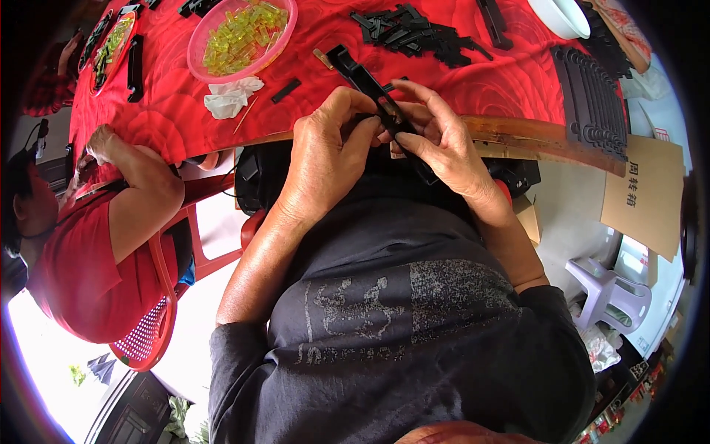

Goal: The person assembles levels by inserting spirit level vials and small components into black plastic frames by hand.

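Note:
Both of my hands are at the near table edge, around a long, narrow black plastic bar (359, 74) with a hollow end. It slants from upper left, over the red cloth, to lower right, close to my shirt. My right hand (451, 152) grips it from the right, thumb pressed on its upper face. From the left, my left hand (325, 144) pinches thumb and forefinger together at its middle. Whether a small piece sits between those fingertips is hidden. Beyond the bar's far end lies a small yellowish piece (322, 58).
On the red tablecloth (163, 122) stand a pink basin (198, 55) of clear yellow pieces and a white bowl (558, 18). Flat black strips (414, 33) are heaped behind; black bars (592, 103) line the right. A crumpled tissue (229, 98) lies nearby. At left sits a person (96, 251) in red.

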### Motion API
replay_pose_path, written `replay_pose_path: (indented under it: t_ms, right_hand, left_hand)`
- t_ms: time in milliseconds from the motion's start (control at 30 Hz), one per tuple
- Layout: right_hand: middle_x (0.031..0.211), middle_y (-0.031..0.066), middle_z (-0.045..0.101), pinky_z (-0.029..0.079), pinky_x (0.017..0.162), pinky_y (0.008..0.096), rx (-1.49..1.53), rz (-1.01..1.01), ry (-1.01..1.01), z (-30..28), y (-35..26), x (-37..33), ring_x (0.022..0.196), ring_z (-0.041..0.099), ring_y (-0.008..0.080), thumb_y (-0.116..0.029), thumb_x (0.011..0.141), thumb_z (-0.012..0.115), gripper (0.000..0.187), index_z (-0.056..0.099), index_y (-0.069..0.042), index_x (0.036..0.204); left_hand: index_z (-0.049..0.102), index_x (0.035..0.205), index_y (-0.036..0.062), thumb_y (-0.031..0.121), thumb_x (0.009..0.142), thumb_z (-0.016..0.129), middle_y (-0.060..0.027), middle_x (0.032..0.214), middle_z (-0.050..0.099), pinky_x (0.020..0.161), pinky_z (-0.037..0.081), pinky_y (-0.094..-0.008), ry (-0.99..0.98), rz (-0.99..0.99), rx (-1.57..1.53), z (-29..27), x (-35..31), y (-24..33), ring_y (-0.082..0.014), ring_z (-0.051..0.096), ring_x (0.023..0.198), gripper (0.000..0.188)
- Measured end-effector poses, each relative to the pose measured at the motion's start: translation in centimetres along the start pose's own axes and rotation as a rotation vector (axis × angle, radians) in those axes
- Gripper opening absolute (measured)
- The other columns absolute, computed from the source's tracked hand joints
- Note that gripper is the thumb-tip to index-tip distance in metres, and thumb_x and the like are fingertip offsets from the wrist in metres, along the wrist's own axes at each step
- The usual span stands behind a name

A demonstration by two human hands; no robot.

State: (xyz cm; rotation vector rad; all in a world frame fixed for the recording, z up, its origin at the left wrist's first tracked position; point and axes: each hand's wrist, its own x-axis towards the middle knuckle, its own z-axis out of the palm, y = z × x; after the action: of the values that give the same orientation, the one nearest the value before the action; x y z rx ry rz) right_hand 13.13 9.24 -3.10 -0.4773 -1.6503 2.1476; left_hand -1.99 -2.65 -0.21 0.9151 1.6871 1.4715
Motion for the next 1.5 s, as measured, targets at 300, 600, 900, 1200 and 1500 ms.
replay_pose_path:
  t_ms: [300,600,900,1200,1500]
  right_hand:
    - [0.122,0.0119,0.065,0.056,0.076,0.0236,-0.073,0.088,0.014,-0.1,0.6,-0.1,0.096,0.068,0.0139,0.003,0.098,0.054,0.046,0.045,0.001,0.143]
    - [0.103,0.0043,0.07,0.057,0.067,0.0227,-0.234,0.115,0.102,-0.1,0.7,-0.4,0.074,0.065,0.0073,-0.004,0.101,0.056,0.04,0.055,-0.005,0.14]
    - [0.093,0.0021,0.072,0.054,0.064,0.0212,-0.342,0.095,0.131,0.2,0.2,-0.5,0.07,0.063,0.0051,-0.005,0.099,0.06,0.037,0.062,-0.009,0.136]
    - [0.093,0.0034,0.071,0.054,0.071,0.0222,-0.471,0.117,0.13,0.6,-0.7,-0.5,0.079,0.065,0.0069,0.0,0.097,0.06,0.038,0.061,-0.003,0.135]
    - [0.11,0.01,0.071,0.054,0.09,0.0271,-0.383,0.172,0.081,0.3,-1.2,-0.3,0.101,0.067,0.0138,0.007,0.092,0.056,0.043,0.06,0.0,0.134]
  left_hand:
    - [0.068,0.095,-0.0042,-0.003,0.09,0.066,-0.0111,0.082,0.072,0.068,0.057,-0.0268,0.042,0.161,0.257,-0.7,0.7,0.4,-0.0159,0.074,0.08,0.006]
    - [0.065,0.1,-0.0037,0.0,0.095,0.062,-0.0069,0.08,0.071,0.069,0.055,-0.0243,-0.036,0.116,0.305,-0.6,0.9,1.5,-0.0097,0.069,0.077,0.007]
    - [0.064,0.099,-0.0013,0.002,0.094,0.063,-0.0085,0.076,0.07,0.063,0.053,-0.0272,-0.081,0.131,0.429,-0.9,1.2,1.8,-0.0117,0.068,0.069,0.006]
    - [0.064,0.09,-0.0018,0.004,0.087,0.064,-0.0184,0.076,0.069,0.066,0.056,-0.0422,-0.127,0.256,0.541,-1.1,2.3,1.3,-0.0365,0.071,0.075,0.006]
    - [0.066,0.086,-0.0003,0.009,0.086,0.065,-0.0183,0.075,0.069,0.07,0.055,-0.0456,-0.174,0.156,0.551,-1.6,2.6,1.5,-0.0381,0.069,0.077,0.009]
